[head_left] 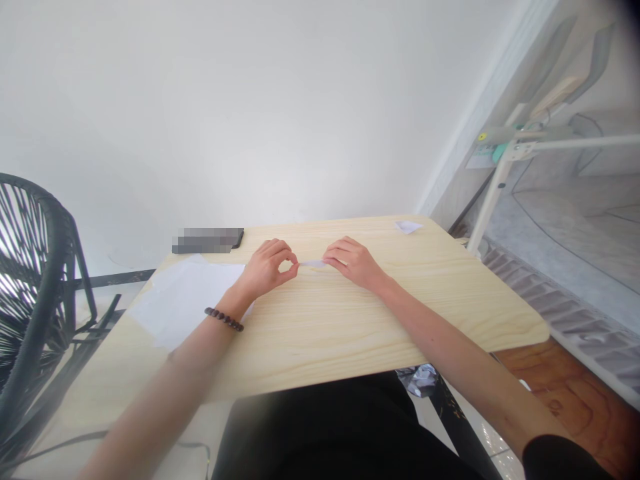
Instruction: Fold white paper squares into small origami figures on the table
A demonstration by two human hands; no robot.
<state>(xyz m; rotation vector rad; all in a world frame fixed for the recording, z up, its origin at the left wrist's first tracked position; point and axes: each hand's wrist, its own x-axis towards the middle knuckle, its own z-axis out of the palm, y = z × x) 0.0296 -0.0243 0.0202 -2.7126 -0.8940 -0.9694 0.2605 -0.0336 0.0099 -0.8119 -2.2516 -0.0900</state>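
Note:
A small narrow piece of white paper [313, 264] stretches between my two hands over the middle of the wooden table. My left hand [269, 268] pinches its left end between thumb and index finger, the fingers curved into a ring. At its right end, my right hand [353, 261] grips it with thumb and fingertips pressed together. White sheets of paper [187, 297] lie on the table beside my left forearm, partly covered by it. Toward the back right sits a small folded white paper [409, 227], apart from both hands.
The pale wooden table [310, 347] stands against a white wall. A dark, partly pixelated flat object [207, 241] lies at its back left corner. To the left is a black woven chair [45, 267]; at right stands a white metal frame [493, 193]. Crinkled silver material [420, 380] shows below the front edge.

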